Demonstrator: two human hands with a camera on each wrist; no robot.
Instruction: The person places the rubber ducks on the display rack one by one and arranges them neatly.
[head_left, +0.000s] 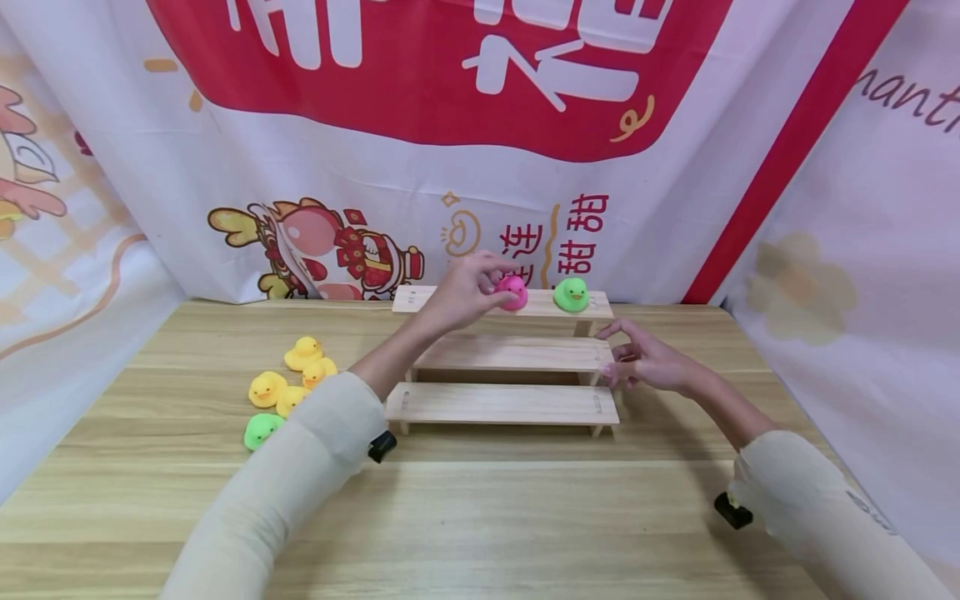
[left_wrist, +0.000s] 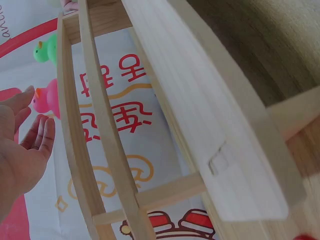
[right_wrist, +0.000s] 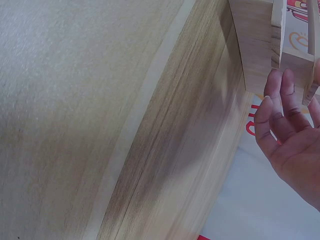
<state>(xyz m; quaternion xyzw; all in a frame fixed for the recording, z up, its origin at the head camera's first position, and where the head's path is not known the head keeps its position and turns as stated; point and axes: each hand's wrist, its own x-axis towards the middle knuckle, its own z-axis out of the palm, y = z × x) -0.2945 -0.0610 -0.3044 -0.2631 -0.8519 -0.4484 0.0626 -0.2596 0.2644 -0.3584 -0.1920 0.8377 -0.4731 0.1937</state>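
Note:
A pink rubber duck (head_left: 512,293) sits on the top board of a three-tier wooden stand (head_left: 502,403), beside a green duck (head_left: 572,295). My left hand (head_left: 471,292) reaches over the stand to the pink duck, thumb and fingertips close about it. In the left wrist view those fingers are spread loosely, with space between palm and duck (left_wrist: 48,98). At the stand's right end, my right hand (head_left: 647,358) has its fingertips against the middle tier. The right wrist view shows its fingers (right_wrist: 288,95) loosely bent beside the wooden side support.
Several yellow ducks (head_left: 267,389) and a green duck (head_left: 262,430) stand on the wooden table (head_left: 465,517), left of the stand and partly behind my left sleeve. A printed cloth (head_left: 360,150) hangs right behind the stand, with more cloth at both sides.

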